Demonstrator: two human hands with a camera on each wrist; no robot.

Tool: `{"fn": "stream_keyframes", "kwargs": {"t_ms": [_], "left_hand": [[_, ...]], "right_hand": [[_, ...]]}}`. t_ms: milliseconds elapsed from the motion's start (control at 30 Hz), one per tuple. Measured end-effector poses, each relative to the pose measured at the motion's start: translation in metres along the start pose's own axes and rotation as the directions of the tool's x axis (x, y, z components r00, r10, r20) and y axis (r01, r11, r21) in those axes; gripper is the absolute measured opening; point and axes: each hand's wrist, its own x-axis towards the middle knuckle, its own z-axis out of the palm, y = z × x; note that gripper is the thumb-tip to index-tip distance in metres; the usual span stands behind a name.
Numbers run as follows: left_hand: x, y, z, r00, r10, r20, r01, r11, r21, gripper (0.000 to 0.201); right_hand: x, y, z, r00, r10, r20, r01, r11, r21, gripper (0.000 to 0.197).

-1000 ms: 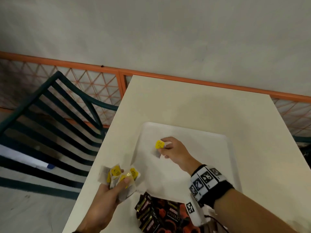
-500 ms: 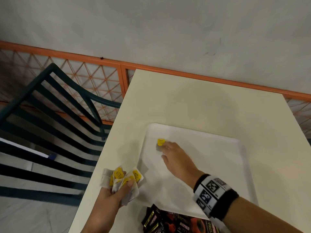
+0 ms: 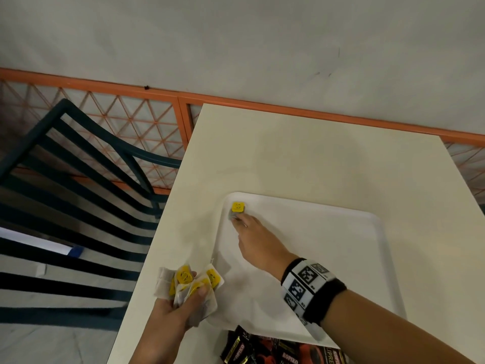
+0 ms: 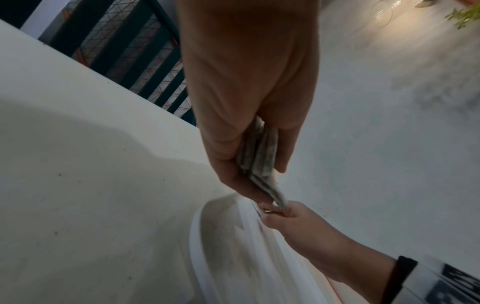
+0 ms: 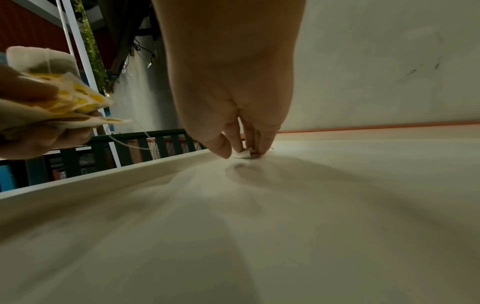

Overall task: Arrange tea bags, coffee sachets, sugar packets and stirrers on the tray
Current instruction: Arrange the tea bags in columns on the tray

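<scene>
My right hand (image 3: 258,241), fingers straight, presses a tea bag (image 3: 237,209) into the tray (image 3: 328,245), far left. My left hand (image 3: 168,321) grips more bags (image 3: 187,281).

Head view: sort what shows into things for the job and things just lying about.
For the job: tray, tea bag on it, bunch of tea bags in the left hand, coffee sachets.
Lying about: green chair, orange railing.

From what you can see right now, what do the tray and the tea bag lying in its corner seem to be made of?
Tray: probably plastic, smooth matte white; its rim is moulded and rounded. Tea bag: thin, pale filter paper, dark contents showing through; the yellow tag looks like printed card.
</scene>
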Motion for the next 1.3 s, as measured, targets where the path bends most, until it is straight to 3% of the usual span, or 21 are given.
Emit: {"fn": "stream_keyframes", "kwargs": {"t_ms": [100, 233, 300, 433, 533, 600, 700, 733, 833, 1000, 1133, 1200, 1300], "left_hand": [[0.0, 0.001, 0.001, 1.0, -0.017, -0.022, 0.017, 1.0, -0.021, 0.117], [0.003, 0.003, 0.003, 0.997, -0.08, -0.02, 0.077, 0.992, -0.104, 0.053], [0.005, 0.004, 0.002, 0.992, -0.122, -0.014, 0.12, 0.985, -0.122, 0.049], [0.007, 0.015, 0.007, 0.994, -0.104, 0.033, 0.107, 0.99, -0.097, 0.072], [0.013, 0.022, 0.012, 0.997, -0.065, 0.045, 0.071, 0.987, -0.143, 0.043], [0.017, 0.027, 0.017, 0.999, -0.031, 0.037, 0.037, 0.984, -0.176, 0.031], [0.019, 0.034, 0.027, 1.0, -0.003, 0.022, 0.008, 0.978, -0.208, 0.02], [0.02, 0.034, 0.028, 0.999, 0.012, 0.038, -0.004, 0.976, -0.216, 0.026], [0.021, 0.034, 0.03, 0.999, 0.019, 0.045, -0.007, 0.971, -0.241, 0.072], [0.022, 0.027, 0.029, 1.0, 0.004, 0.008, -0.003, 0.99, -0.144, 0.027], [0.023, 0.026, 0.028, 1.0, -0.02, -0.019, 0.018, 0.993, -0.114, 0.023], [0.024, 0.024, 0.027, 0.999, -0.022, -0.027, 0.019, 0.994, -0.109, 0.025], [0.024, 0.023, 0.024, 1.0, -0.023, -0.021, 0.02, 0.994, -0.106, 0.024]], "right_hand": [[0.003, 0.003, -0.004, 1.0, 0.012, 0.014, -0.012, 1.0, 0.005, 0.052], [0.005, 0.004, -0.007, 0.999, 0.012, 0.044, -0.012, 1.0, 0.002, 0.052], [0.005, 0.004, -0.009, 0.999, 0.011, 0.051, -0.013, 0.999, 0.039, 0.052], [-0.001, 0.0, -0.017, 0.999, 0.037, 0.011, -0.038, 0.981, 0.19, 0.05], [-0.011, -0.009, -0.017, 0.987, 0.11, -0.116, -0.069, 0.947, 0.314, 0.035], [-0.02, -0.019, -0.016, 0.967, 0.234, -0.104, -0.149, 0.844, 0.516, 0.028], [-0.035, -0.038, -0.017, 0.954, 0.26, 0.147, -0.265, 0.509, 0.819, 0.029], [-0.038, -0.041, -0.016, 0.955, 0.229, 0.187, -0.276, 0.465, 0.841, 0.022], [-0.041, -0.043, -0.01, 0.953, 0.234, 0.191, -0.269, 0.369, 0.889, 0.011], [-0.034, -0.034, -0.011, 0.934, 0.293, 0.203, -0.252, 0.142, 0.957, 0.011], [-0.022, -0.015, -0.015, 0.893, 0.425, 0.148, -0.221, 0.129, 0.967, 0.011], [-0.013, 0.001, -0.018, 0.855, 0.509, 0.098, -0.233, 0.209, 0.95, 0.006], [0.0, 0.023, -0.022, 0.785, 0.618, 0.038, -0.292, 0.316, 0.903, 0.018]]}}
